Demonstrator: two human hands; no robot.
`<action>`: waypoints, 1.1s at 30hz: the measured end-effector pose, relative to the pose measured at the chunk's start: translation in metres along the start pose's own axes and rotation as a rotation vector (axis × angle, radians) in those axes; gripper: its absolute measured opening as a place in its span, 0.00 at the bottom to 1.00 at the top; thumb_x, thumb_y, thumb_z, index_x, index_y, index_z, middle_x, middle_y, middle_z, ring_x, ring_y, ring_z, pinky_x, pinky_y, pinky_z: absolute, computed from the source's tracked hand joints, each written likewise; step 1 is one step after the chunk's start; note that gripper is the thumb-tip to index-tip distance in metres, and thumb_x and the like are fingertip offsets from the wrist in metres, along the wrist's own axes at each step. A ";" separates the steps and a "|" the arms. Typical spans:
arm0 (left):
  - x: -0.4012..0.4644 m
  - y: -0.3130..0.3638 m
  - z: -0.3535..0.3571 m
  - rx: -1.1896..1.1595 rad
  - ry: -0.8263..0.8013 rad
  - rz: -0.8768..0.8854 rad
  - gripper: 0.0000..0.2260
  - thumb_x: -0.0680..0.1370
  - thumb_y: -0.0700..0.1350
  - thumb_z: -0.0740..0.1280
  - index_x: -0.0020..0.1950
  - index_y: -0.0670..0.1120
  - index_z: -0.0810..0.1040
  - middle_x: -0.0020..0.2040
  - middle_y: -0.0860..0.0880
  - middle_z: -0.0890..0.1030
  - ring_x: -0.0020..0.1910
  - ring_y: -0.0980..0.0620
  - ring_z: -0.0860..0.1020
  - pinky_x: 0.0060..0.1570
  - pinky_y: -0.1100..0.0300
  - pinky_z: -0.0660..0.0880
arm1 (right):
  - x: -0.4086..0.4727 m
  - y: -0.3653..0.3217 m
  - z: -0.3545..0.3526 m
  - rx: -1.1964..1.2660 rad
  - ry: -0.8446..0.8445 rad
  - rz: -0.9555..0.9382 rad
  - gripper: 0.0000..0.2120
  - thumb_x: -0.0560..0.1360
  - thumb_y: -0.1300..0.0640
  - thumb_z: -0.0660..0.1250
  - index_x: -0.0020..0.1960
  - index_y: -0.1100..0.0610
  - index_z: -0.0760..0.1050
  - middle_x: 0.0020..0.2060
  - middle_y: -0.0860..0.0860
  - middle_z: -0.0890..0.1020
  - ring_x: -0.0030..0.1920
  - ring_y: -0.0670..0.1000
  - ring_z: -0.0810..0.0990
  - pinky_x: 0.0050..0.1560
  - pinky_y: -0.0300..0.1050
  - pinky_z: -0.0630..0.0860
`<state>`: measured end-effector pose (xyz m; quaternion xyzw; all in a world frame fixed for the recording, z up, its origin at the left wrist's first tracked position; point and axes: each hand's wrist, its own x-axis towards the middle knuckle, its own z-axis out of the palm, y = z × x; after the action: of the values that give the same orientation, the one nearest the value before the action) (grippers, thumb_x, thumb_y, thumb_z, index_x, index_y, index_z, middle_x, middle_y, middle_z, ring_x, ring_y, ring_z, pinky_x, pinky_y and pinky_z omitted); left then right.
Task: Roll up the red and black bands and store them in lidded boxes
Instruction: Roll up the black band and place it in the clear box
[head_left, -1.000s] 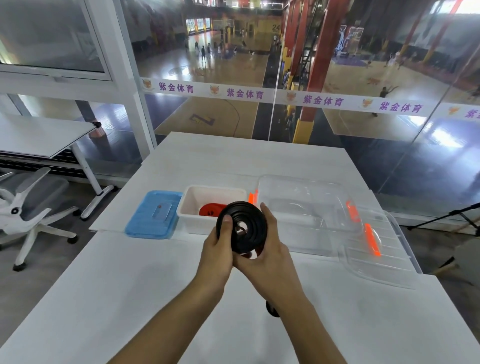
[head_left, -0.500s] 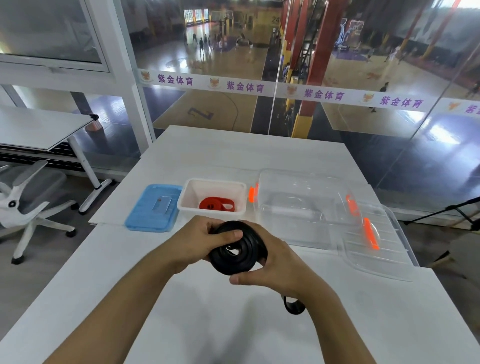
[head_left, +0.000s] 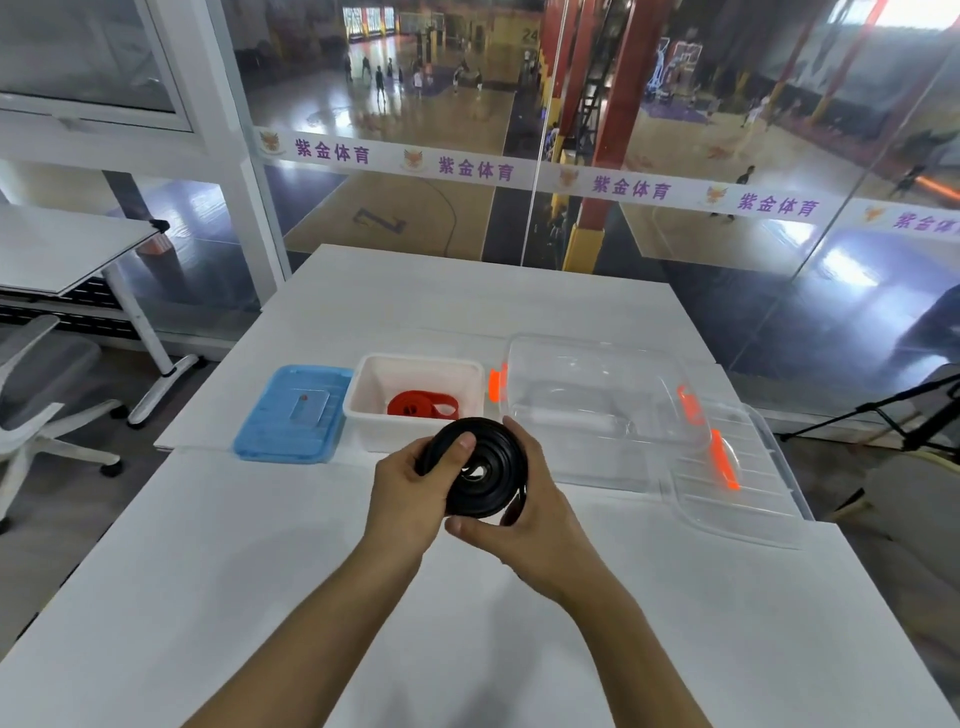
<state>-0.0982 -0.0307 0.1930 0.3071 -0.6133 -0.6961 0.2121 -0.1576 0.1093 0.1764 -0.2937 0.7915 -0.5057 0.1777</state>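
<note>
from the head view, i hold the rolled black band (head_left: 474, 467) above the counter (head_left: 260, 597), left hand (head_left: 410, 499) thumb pressed on its face, right hand (head_left: 524, 525) cupped under it. the clear box (head_left: 597, 410) lies just ahead-right, nearer my right grip; the red band (head_left: 423, 404) already sits in the white box (head_left: 415, 374).

Right hand (head_left: 524, 525) fingers hidden behind the black band (head_left: 475, 467) coil. Near wall of white box (head_left: 415, 400) covered by that coil. Office chair (head_left: 36, 395) cut by left edge. Distant court figures too small to tell.
</note>
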 end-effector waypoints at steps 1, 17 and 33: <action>-0.001 -0.003 0.001 -0.013 0.016 -0.004 0.05 0.76 0.51 0.74 0.49 0.52 0.86 0.43 0.53 0.88 0.44 0.56 0.87 0.50 0.58 0.82 | -0.002 0.001 0.006 0.015 0.035 0.007 0.54 0.66 0.42 0.83 0.79 0.30 0.51 0.68 0.30 0.74 0.69 0.36 0.75 0.70 0.44 0.76; 0.006 -0.045 0.011 -0.017 -0.056 -0.123 0.12 0.83 0.55 0.61 0.63 0.53 0.77 0.56 0.53 0.83 0.59 0.51 0.81 0.64 0.52 0.76 | -0.017 0.028 0.051 -0.160 0.403 0.066 0.47 0.70 0.35 0.73 0.82 0.41 0.55 0.73 0.36 0.62 0.74 0.41 0.68 0.71 0.45 0.75; 0.078 -0.067 0.126 0.250 -0.338 -0.285 0.13 0.85 0.50 0.60 0.67 0.50 0.77 0.57 0.52 0.85 0.55 0.56 0.83 0.57 0.55 0.82 | 0.077 0.111 -0.072 -0.133 0.318 0.192 0.42 0.66 0.44 0.78 0.74 0.36 0.61 0.63 0.23 0.67 0.66 0.25 0.60 0.74 0.49 0.67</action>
<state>-0.2359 0.0185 0.1215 0.2935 -0.6722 -0.6789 -0.0333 -0.2899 0.1446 0.1072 -0.1443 0.8656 -0.4731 0.0778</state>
